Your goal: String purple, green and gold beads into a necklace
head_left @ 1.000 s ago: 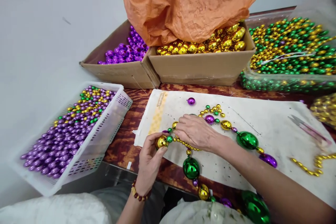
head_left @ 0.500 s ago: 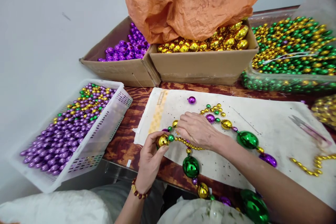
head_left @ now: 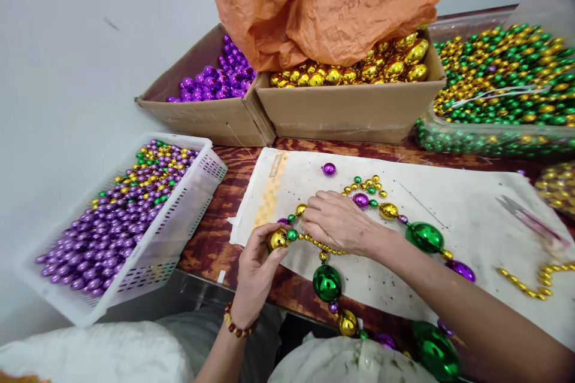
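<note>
While the left hand [head_left: 263, 260] pinches one gold bead [head_left: 278, 240] above the near edge of the white cloth [head_left: 471, 209], the right hand [head_left: 339, 221] curls over the bead garland [head_left: 424, 237]; whether its hidden fingertips grip, I cannot tell. Two cardboard boxes [head_left: 350, 111] stand far, one basket [head_left: 157, 251] left; open cloth separates garland from one pair of scissors [head_left: 534, 224], right.

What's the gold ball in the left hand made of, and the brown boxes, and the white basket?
Gold ball: probably plastic with a metallic coating, since it's mirror-shiny; glass is possible. Brown boxes: matte cardboard, judging by their plain tan walls. White basket: likely moulded plastic, smooth, with slotted sides.
</note>
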`<state>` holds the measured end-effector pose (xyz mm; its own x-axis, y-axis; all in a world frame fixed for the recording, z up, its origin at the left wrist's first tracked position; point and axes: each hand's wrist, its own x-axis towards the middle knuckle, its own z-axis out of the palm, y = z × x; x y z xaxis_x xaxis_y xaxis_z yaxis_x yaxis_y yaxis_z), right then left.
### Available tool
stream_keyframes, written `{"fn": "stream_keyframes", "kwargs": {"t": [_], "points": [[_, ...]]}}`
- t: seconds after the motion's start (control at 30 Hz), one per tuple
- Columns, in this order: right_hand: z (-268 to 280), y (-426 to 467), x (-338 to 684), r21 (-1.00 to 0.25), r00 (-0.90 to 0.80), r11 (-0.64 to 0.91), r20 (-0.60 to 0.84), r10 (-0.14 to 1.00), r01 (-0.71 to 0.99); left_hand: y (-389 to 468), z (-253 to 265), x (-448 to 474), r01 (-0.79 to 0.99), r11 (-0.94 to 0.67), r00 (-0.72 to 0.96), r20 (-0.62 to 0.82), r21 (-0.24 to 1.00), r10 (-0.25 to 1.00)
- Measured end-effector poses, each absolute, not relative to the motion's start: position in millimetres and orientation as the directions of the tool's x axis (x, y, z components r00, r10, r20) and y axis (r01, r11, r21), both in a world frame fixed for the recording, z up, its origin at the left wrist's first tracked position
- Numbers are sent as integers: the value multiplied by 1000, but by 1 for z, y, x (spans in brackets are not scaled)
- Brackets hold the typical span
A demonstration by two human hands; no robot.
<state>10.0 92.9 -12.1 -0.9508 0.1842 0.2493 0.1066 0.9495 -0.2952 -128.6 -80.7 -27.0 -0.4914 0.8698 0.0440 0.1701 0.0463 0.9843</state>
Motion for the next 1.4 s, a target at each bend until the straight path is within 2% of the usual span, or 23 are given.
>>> {"fn": "stream_keyframes", "kwargs": {"t": [0.37,0.47,0.53,0.6,0.7,0.77,0.83,0.9,1.0,1.13,1.23,1.33,1.4], "points": [[-11,93,11,-253,-949,965,280,146,74,-80,-25,-129,189,70,-488,31,979,872],[-9,93,11,-250,-940,963,293,174,100,-79,-25,-130,199,71,-491,37,977,870],[-9,98,17,-267,-916,946,301,266,187,-79,-25,-132,210,74,-489,39,975,871],[-15,112,32,-315,-851,885,295,434,343,-81,-26,-136,230,95,-515,39,969,856],[-34,147,79,-353,-643,678,228,731,645,-80,-27,-145,248,150,-644,47,957,764],[-49,176,125,-284,-461,497,188,867,820,-74,-27,-150,227,176,-723,44,958,690],[-62,200,175,-220,-316,355,194,929,909,-63,-22,-150,239,191,-753,58,952,655],[-71,217,219,-178,-175,215,215,961,960,-50,-12,-145,287,159,-733,110,945,671],[-84,226,259,-180,-78,120,221,972,976,-32,4,-135,334,65,-671,188,941,718],[-92,224,264,-231,-94,148,228,969,962,-18,11,-135,297,38,-662,177,954,728],[-81,208,232,-273,-189,252,237,953,928,-19,10,-144,234,37,-658,130,971,742],[-53,173,171,-343,-436,485,213,874,804,-23,9,-152,195,27,-647,108,980,754],[-33,144,124,-454,-704,706,212,678,543,-25,10,-155,190,18,-640,110,982,760]]}}
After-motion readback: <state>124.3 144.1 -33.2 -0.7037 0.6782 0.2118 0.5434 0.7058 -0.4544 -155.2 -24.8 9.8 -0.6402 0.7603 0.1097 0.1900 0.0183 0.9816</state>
